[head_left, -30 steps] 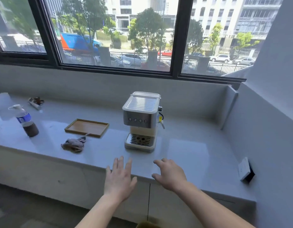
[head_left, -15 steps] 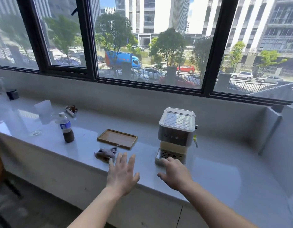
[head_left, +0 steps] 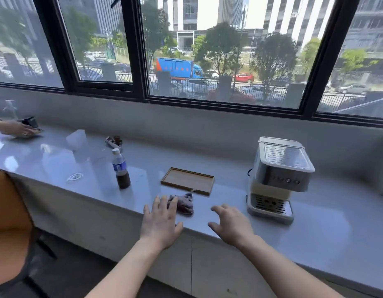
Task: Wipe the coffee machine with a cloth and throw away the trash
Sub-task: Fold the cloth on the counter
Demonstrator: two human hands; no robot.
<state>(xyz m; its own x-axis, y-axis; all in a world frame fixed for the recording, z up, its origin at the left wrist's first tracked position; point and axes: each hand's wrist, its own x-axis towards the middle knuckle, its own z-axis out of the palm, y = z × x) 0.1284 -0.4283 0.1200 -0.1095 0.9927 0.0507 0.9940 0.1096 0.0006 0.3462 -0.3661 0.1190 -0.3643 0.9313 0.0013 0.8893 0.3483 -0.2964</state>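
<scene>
A silver and cream coffee machine (head_left: 278, 179) stands on the grey counter (head_left: 326, 229) at the right. A crumpled grey cloth (head_left: 183, 203) lies near the counter's front edge, just in front of a wooden tray (head_left: 187, 180). My left hand (head_left: 161, 222) hovers open with its fingertips at the cloth's left side, holding nothing. My right hand (head_left: 231, 224) is open above the counter edge, between the cloth and the machine. A cola bottle (head_left: 121, 169) stands left of the tray, and small wrappers (head_left: 114, 141) lie behind it.
Another person's hand (head_left: 16, 128) rests on the counter at the far left beside a dark object. A translucent cup (head_left: 77, 139) stands near the wrappers. An orange chair (head_left: 7, 211) sits at the lower left. Windows run behind the counter.
The view has swung left, so the coffee machine now sits at the right. Both my hands have shifted left along the counter edge, the left one reaching the cloth.
</scene>
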